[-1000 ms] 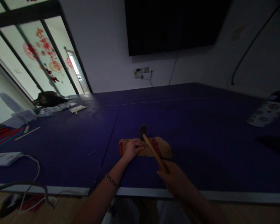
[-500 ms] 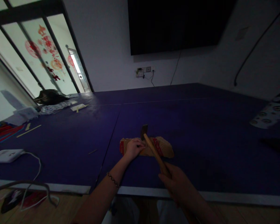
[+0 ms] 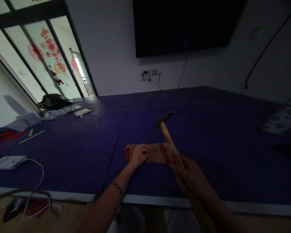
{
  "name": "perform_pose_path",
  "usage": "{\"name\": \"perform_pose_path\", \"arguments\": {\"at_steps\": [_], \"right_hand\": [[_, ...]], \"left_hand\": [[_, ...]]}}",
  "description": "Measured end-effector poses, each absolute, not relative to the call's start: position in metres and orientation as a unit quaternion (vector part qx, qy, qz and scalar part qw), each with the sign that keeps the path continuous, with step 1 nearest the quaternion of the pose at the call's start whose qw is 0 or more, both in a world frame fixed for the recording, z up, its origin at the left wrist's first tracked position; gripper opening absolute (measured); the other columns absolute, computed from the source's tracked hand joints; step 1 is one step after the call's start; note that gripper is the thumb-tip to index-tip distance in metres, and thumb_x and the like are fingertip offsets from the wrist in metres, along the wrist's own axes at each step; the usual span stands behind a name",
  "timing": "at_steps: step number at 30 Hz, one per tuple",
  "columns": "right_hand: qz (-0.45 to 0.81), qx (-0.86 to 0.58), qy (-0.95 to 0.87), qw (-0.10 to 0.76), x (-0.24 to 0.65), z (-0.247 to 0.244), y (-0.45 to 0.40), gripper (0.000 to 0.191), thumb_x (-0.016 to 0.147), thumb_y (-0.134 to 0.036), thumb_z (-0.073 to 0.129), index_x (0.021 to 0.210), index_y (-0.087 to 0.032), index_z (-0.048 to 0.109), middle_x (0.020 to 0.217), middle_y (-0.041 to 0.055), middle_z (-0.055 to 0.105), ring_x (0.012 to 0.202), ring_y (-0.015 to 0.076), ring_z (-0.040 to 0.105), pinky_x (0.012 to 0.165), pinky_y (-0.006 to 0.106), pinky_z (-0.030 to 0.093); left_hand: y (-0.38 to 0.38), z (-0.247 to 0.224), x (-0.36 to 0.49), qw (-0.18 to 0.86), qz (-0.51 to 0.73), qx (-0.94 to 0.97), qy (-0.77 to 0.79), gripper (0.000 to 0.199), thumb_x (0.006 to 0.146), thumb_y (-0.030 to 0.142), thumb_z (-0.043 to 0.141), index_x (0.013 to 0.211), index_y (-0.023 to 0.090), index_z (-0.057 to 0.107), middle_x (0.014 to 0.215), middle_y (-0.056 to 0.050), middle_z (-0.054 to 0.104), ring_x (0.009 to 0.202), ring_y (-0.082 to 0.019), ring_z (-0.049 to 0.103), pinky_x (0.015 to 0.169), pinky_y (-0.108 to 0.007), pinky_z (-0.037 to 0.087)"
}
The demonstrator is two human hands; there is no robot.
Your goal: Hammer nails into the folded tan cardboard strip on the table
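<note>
A strip of brown cardboard (image 3: 157, 158) with red bands lies on the purple tabletop (image 3: 208, 136). My left hand (image 3: 140, 155) rests on its left part, thumb and fingertips drawn together in a pinch. Whatever sits between those fingertips is too small and dark to make out. Dark marks run along the cardboard just right of them. In my right hand (image 3: 188, 173), fingers wrap round the wooden handle of a hammer (image 3: 168, 134). Its dark metal head is raised above and beyond the cardboard, apart from it.
A thin dark piece (image 3: 97, 158) lies left of the cardboard. Further left are a white box-shaped device (image 3: 8, 162) with a cable, and yellowish strips (image 3: 32, 137). A patterned cylinder (image 3: 282, 118) and a dark object (image 3: 287, 152) are at the right. A white edge (image 3: 157, 201) borders the table's front.
The hammer has risen from the cardboard, its head moving up and to the right with my right hand. My left hand stays in place on the cardboard.
</note>
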State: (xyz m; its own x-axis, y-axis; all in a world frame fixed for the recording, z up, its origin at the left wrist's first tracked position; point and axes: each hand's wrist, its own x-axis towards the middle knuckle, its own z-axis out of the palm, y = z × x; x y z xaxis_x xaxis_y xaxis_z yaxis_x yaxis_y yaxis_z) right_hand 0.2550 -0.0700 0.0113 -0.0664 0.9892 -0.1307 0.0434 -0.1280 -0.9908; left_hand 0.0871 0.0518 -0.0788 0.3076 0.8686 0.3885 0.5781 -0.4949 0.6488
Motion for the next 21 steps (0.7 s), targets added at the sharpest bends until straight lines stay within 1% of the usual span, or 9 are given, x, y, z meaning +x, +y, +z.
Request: {"name": "perform_pose_path", "arguments": {"at_steps": [3, 6, 7, 9, 12, 16, 18, 21], "right_hand": [[0.597, -0.411, -0.447, 0.524, 0.282, -0.004, -0.029, 0.029, 0.061, -0.043, 0.057, 0.068, -0.023, 0.037, 0.033, -0.0145, 0.028, 0.019, 0.0034, 0.020, 0.021, 0.015, 0.019], [0.681, -0.327, -0.440, 0.486, 0.313, -0.037, 0.013, 0.029, 0.062, -0.043, 0.057, 0.066, -0.024, 0.036, 0.029, -0.0159, 0.021, 0.017, 0.0034, 0.012, 0.019, 0.014, 0.017], [0.692, -0.305, -0.432, 0.491, 0.322, -0.048, 0.024, 0.026, 0.065, -0.041, 0.056, 0.066, -0.024, 0.036, 0.029, -0.0160, 0.018, 0.017, 0.0030, 0.009, 0.019, 0.014, 0.016], [0.698, -0.255, -0.404, 0.534, 0.334, -0.068, 0.037, 0.021, 0.069, -0.035, 0.053, 0.065, -0.023, 0.036, 0.031, -0.0154, 0.016, 0.019, 0.0024, 0.003, 0.019, 0.012, 0.013], [0.708, -0.200, -0.365, 0.570, 0.342, -0.084, 0.042, 0.022, 0.074, -0.026, 0.050, 0.059, -0.022, 0.035, 0.034, -0.0135, 0.016, 0.023, 0.0026, 0.000, 0.022, 0.012, 0.013], [0.721, -0.217, -0.368, 0.546, 0.348, -0.086, 0.043, 0.037, 0.077, -0.027, 0.046, 0.048, -0.020, 0.024, 0.034, -0.0110, 0.013, 0.025, 0.0033, 0.003, 0.024, 0.014, 0.016], [0.714, -0.256, -0.393, 0.520, 0.350, -0.086, 0.046, 0.042, 0.078, -0.031, 0.043, 0.046, -0.020, 0.019, 0.034, -0.0101, 0.011, 0.024, 0.0038, 0.005, 0.025, 0.016, 0.016], [0.697, -0.310, -0.431, 0.481, 0.351, -0.089, 0.052, 0.047, 0.079, -0.038, 0.040, 0.045, -0.020, 0.014, 0.033, -0.0096, 0.009, 0.023, 0.0044, 0.007, 0.025, 0.017, 0.014]], "left_hand": [[0.051, -0.077, 0.087, 0.187, 0.357, 0.791, 0.461, 0.003, 0.062, 0.019, 0.067, 0.065, 0.017, 0.067, 0.071, -0.002, 0.064, 0.072, -0.014, 0.057, 0.070, -0.026, 0.044], [0.050, -0.077, 0.086, 0.171, 0.350, 0.800, 0.456, 0.006, 0.063, 0.020, 0.066, 0.069, 0.017, 0.068, 0.073, -0.003, 0.065, 0.075, -0.015, 0.058, 0.072, -0.026, 0.045], [0.050, -0.077, 0.086, 0.167, 0.347, 0.804, 0.454, 0.007, 0.064, 0.020, 0.066, 0.070, 0.017, 0.068, 0.074, -0.003, 0.066, 0.075, -0.015, 0.058, 0.072, -0.026, 0.045], [0.049, -0.078, 0.085, 0.160, 0.339, 0.808, 0.455, 0.009, 0.065, 0.021, 0.065, 0.074, 0.017, 0.067, 0.077, -0.003, 0.067, 0.076, -0.015, 0.059, 0.073, -0.027, 0.045], [0.047, -0.076, 0.085, 0.144, 0.328, 0.810, 0.464, 0.016, 0.067, 0.024, 0.064, 0.081, 0.017, 0.067, 0.080, -0.004, 0.067, 0.077, -0.016, 0.059, 0.074, -0.028, 0.045], [0.041, -0.063, 0.080, 0.117, 0.348, 0.809, 0.459, 0.019, 0.074, 0.028, 0.056, 0.088, 0.019, 0.065, 0.086, -0.004, 0.067, 0.082, -0.015, 0.059, 0.078, -0.028, 0.044], [0.036, -0.055, 0.069, 0.091, 0.377, 0.790, 0.476, 0.020, 0.079, 0.026, 0.048, 0.090, 0.019, 0.063, 0.088, -0.004, 0.066, 0.084, -0.015, 0.058, 0.079, -0.028, 0.044], [0.021, -0.046, 0.037, 0.031, 0.396, 0.742, 0.541, 0.024, 0.082, 0.020, 0.040, 0.093, 0.019, 0.061, 0.091, -0.005, 0.065, 0.087, -0.015, 0.057, 0.080, -0.029, 0.044]]}}
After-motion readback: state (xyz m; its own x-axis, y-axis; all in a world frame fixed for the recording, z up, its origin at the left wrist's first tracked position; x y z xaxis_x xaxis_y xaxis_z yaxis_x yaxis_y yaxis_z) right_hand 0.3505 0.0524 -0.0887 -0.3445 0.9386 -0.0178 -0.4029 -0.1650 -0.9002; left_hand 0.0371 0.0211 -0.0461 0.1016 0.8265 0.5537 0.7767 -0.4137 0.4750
